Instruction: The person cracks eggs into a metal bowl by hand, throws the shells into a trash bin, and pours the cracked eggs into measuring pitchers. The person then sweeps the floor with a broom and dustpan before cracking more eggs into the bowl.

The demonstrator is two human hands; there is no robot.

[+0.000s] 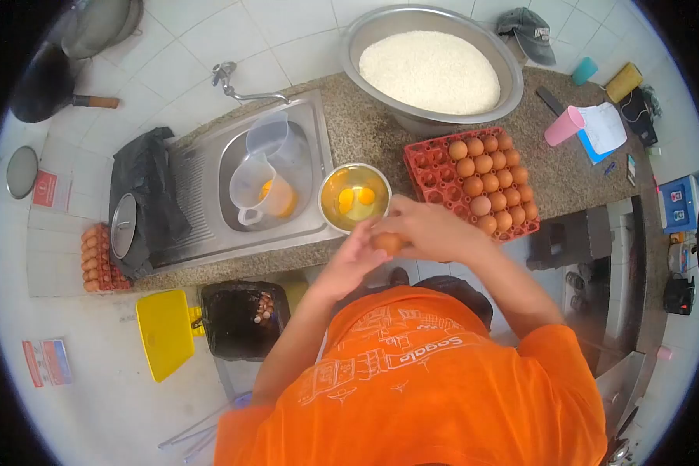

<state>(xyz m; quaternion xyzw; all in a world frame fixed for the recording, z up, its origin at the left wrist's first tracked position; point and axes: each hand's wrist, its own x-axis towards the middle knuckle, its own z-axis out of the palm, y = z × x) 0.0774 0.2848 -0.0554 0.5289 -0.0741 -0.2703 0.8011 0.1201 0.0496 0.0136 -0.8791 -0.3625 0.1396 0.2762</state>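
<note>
Close to the counter's front edge, a brown egg (387,243) is between my two hands. My left hand (355,258) touches it from the left, fingers curled toward it. From the right, my right hand (427,231) reaches over it with bent fingers. Just beyond them stands a steel bowl (355,167) with egg yolks (356,199) and clear egg white in it. To its right lies a red egg tray (435,175), its right part filled with several brown eggs (490,182), its left cells without eggs.
A sink (316,132) at the left holds clear plastic jugs (245,186), one with yolk inside. A large basin of white grains (435,74) stands behind. A pink cup (565,126) is at the right. Below the counter, a black bin (233,322) contains eggshells.
</note>
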